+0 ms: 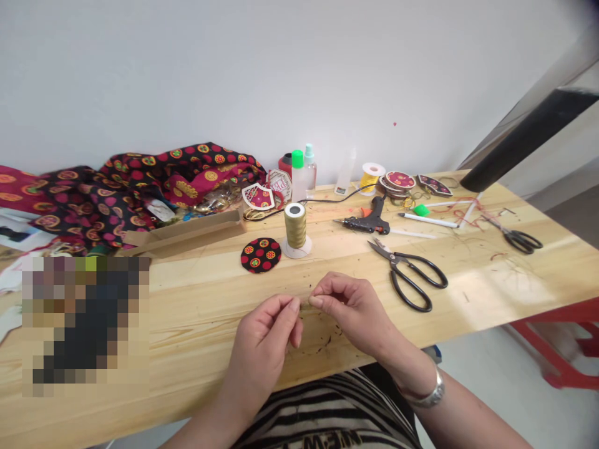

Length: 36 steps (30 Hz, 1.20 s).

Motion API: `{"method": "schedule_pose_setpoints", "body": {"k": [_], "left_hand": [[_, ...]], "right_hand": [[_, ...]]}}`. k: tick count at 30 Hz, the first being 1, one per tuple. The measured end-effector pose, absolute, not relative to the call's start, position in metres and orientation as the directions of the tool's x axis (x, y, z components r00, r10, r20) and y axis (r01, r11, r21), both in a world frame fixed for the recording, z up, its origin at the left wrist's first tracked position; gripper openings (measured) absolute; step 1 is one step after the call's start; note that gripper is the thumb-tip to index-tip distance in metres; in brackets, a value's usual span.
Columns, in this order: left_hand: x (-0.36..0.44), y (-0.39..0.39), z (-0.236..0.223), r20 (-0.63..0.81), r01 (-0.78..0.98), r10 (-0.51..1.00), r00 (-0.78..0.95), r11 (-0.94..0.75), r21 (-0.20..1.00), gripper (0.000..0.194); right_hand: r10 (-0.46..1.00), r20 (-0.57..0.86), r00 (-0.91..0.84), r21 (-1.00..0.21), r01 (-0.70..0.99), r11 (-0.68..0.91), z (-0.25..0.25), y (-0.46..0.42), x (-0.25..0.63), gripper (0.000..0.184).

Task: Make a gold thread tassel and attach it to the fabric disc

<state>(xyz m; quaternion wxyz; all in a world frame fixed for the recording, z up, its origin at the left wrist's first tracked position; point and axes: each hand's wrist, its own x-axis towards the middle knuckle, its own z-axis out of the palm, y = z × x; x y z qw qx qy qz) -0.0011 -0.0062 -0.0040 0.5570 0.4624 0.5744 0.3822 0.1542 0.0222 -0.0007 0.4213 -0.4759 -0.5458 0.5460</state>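
My left hand (266, 333) is closed in a pinch, thumb against the fingers, above the front of the wooden table. Opposite it, my right hand (354, 310) pinches too, its fingertips a short gap from the left ones. What they hold is too fine to make out. Just beyond the hands stands a spool of gold thread (296, 229) on a white round base. A black fabric disc (261, 255) with red and orange motifs lies left of the spool. To the right of my right hand rest black-handled scissors (412, 274), blades slightly apart.
A glue gun (374, 218) with its cable lies behind the scissors. Patterned cloth (182, 178) and an open cardboard box (187, 234) occupy the left back. Bottles (298, 178) stand by the wall. Smaller scissors (519, 240) and a white pen (428, 219) lie right. Dark scraps dot the tabletop.
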Motion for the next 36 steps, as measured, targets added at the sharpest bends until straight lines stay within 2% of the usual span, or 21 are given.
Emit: {"method": "schedule_pose_setpoints", "body": {"k": [27, 36], "left_hand": [[-0.0022, -0.0054, -0.004, -0.273, 0.196, 0.961, 0.05, 0.259, 0.946, 0.027], [-0.0009, -0.003, 0.0005, -0.3, 0.213, 0.953, 0.042, 0.285, 0.935, 0.029]], "right_hand": [[0.976, 0.079, -0.204, -0.986, 0.126, 0.106, -0.007, 0.022, 0.1541, 0.013], [0.971, 0.132, -0.201, -0.966, 0.196, 0.172, -0.0063, 0.0188, 0.1537, 0.013]]}}
